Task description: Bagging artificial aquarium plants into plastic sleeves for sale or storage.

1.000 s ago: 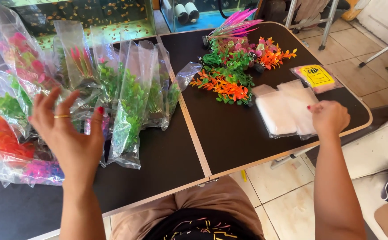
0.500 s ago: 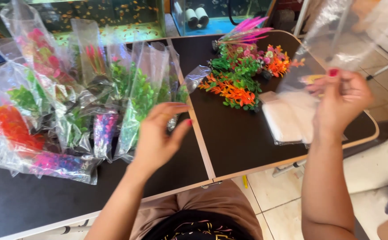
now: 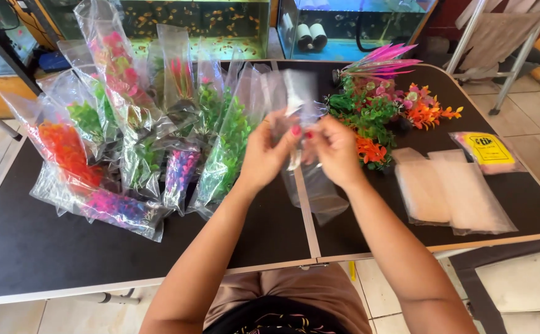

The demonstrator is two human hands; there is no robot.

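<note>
Over the middle of the black folding table (image 3: 47, 253), my left hand (image 3: 268, 150) and my right hand (image 3: 336, 150) both pinch one empty clear plastic bag (image 3: 310, 185) near its upper part, fingers close together. The bag hangs down between them and its top rises above my fingers. Left of my hands lie several bagged plastic aquarium plants (image 3: 127, 148) in green, orange, red and purple. Right of my hands sits a loose pile of unbagged plastic plants (image 3: 384, 111), green, orange and pink.
A stack of flat clear bags (image 3: 452, 195) lies at the right end of the table, with a yellow-labelled packet (image 3: 489, 151) behind it. Fish tanks (image 3: 189, 18) stand beyond the table's far edge. A metal folding frame (image 3: 498, 37) stands at the back right on tiled floor.
My right hand lifted a clear bag from the stack at the right and brought it to the middle. My left hand came in from the left and took hold of the same bag.
</note>
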